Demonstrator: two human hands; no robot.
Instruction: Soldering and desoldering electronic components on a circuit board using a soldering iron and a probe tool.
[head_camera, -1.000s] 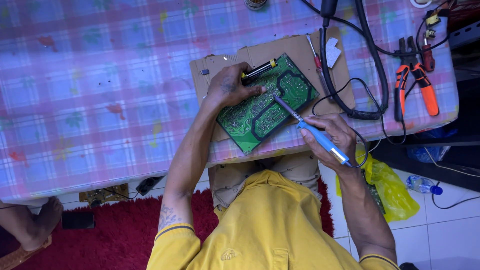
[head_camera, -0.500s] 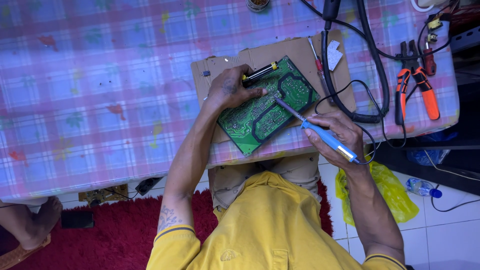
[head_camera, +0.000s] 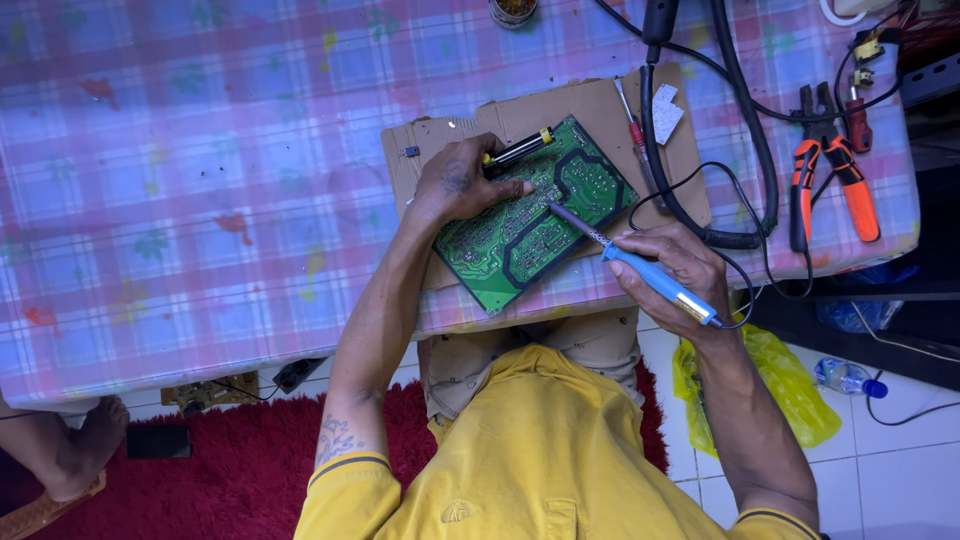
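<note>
A green circuit board (head_camera: 510, 250) lies tilted on a sheet of brown cardboard (head_camera: 590, 105) near the table's front edge. My left hand (head_camera: 455, 185) rests on the board's upper left part and grips a black and yellow pen-shaped tool (head_camera: 520, 150), with one finger pressed on the board. My right hand (head_camera: 685, 262) holds a blue-handled soldering iron (head_camera: 655, 278), whose metal tip touches the middle of the board just beside my left fingertip. The iron's black cord loops away to the right.
A plaid pink and blue cloth (head_camera: 200, 180) covers the table. Orange-handled pliers (head_camera: 835, 170), thick black cables (head_camera: 745, 130) and a small red screwdriver (head_camera: 632, 125) lie to the right. A yellow bag (head_camera: 790, 390), a bottle (head_camera: 845, 378), a red rug (head_camera: 230, 470) and another person's foot (head_camera: 75, 450) are below.
Both hands stay on the board; the iron's tip has shifted only slightly across it. Nothing was taken up or let go.
</note>
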